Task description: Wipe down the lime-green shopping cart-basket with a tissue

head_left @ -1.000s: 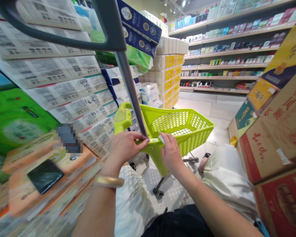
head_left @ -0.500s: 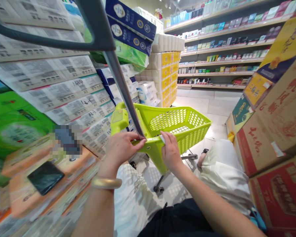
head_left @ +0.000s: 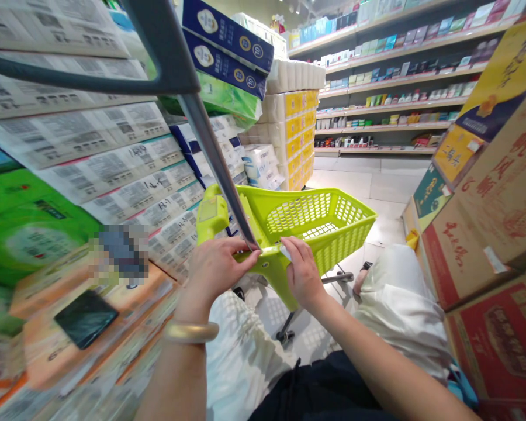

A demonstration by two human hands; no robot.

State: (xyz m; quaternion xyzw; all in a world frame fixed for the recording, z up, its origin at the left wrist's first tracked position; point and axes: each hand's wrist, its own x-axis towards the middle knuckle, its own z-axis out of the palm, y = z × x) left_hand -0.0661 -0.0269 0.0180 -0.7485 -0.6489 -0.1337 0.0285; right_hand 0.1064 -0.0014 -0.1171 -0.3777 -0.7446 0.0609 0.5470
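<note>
A lime-green plastic shopping cart [head_left: 346,240] with a perforated basket stands in front of me, and nothing shows inside the basket. From its near corner a grey metal handle pole [head_left: 217,158] rises to a dark grey handle [head_left: 158,82]. My left hand [head_left: 217,266], with a gold bangle on the wrist, is closed at the cart's corner, thumb and fingers on either side of the pole's foot. My right hand [head_left: 304,272] is closed at the near rim on a small white piece [head_left: 285,252], which looks like folded tissue. Its fingers hide most of that piece.
Stacked paper packs [head_left: 109,131] rise on the left. A black phone-like slab [head_left: 86,318] lies on orange boxes [head_left: 39,351]. Cardboard cartons [head_left: 499,199] line the right side. Shelves of goods [head_left: 390,82] stand beyond the tiled floor [head_left: 355,175].
The view has shifted slightly. My right fingers have slid a little left along the rim with the white piece. My left hand stays at the pole's foot.
</note>
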